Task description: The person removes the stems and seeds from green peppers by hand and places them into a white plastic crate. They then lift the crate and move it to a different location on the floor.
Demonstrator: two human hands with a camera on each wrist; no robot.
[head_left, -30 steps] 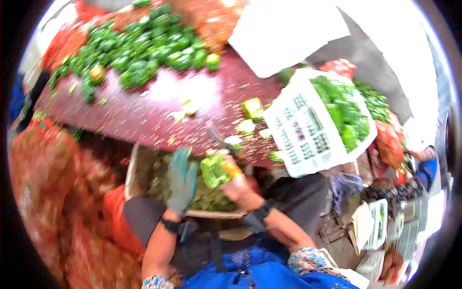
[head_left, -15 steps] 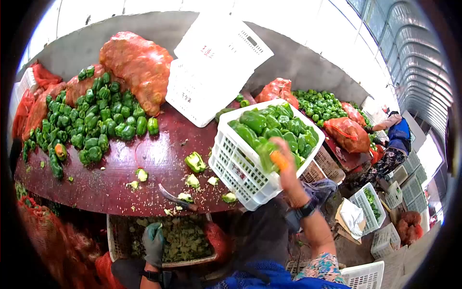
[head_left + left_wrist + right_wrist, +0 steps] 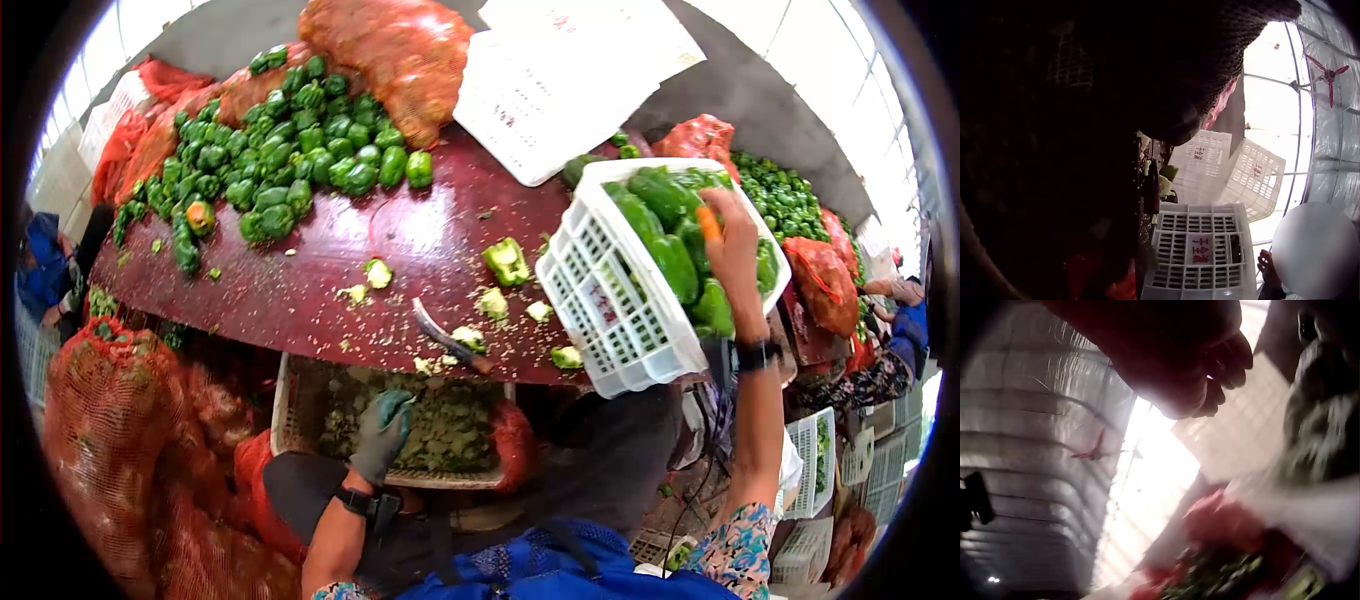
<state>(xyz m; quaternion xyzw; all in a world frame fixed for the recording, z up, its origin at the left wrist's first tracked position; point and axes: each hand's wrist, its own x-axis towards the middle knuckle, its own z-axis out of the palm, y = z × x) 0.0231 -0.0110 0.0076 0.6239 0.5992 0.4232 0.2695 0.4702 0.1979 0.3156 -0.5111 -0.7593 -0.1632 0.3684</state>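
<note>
Your right grip [image 3: 735, 245] is down over the green peppers [image 3: 670, 265] in the white crate [image 3: 612, 310], fingers bent. Can't tell if they're clamped on one or have let go; the pepper heap and the dim right wrist view hide it. Your left grip [image 3: 382, 435] hangs above the scrap bin [image 3: 440, 481], fingers loosely bent and apart, nothing visible in it.

What I'd watch: that crate sits right by the front edge of the tabletop [image 3: 420, 225], and a corner looks like it pokes past it. Lean on the rim or snag it with your wrist strap and it could slide or tip. Peppers near the rim could roll out if you drop one hard. Also, the knife [image 3: 440, 332] lies loose near the edge among seeds and trimmings, so a careless sleeve could knock it toward your lap, or you could grab the blade without looking.
</note>
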